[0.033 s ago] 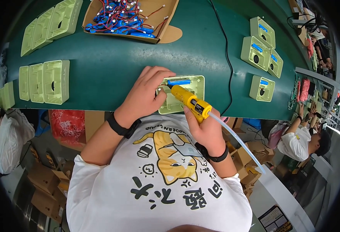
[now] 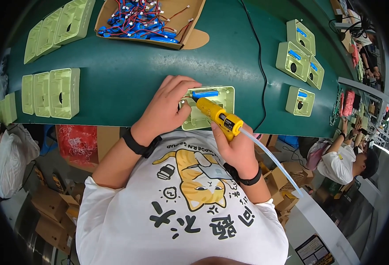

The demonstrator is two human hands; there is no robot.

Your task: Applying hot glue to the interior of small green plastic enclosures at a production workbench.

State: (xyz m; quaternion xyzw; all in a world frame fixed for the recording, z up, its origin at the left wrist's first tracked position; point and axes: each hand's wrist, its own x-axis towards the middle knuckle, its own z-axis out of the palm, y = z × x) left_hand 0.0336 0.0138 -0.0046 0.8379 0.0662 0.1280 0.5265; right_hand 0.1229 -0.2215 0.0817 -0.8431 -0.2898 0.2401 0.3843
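A light green plastic case [image 2: 228,106] lies at the near edge of the table, its hollow side up. Inside it, along the far wall, sits a blue battery cell [image 2: 207,93]. My left hand [image 2: 167,104] is closed on the case's left side, fingers at the far wall and thumb at the left edge. In my right hand [image 2: 237,152] is a yellow hot glue gun [image 2: 212,111], a long translucent glue stick [image 2: 271,159] trailing from its back. The gun's dark nozzle points into the case, near the cell's left end; its exact contact is hidden.
A cardboard box [image 2: 191,30] of blue battery cells with red and black wires stands at the far side. Similar green cases [image 2: 64,93] line the left; others with blue cells [image 2: 294,61] stand right. A black cable [image 2: 261,62] crosses the green table [image 2: 128,66]. Other people sit at both sides.
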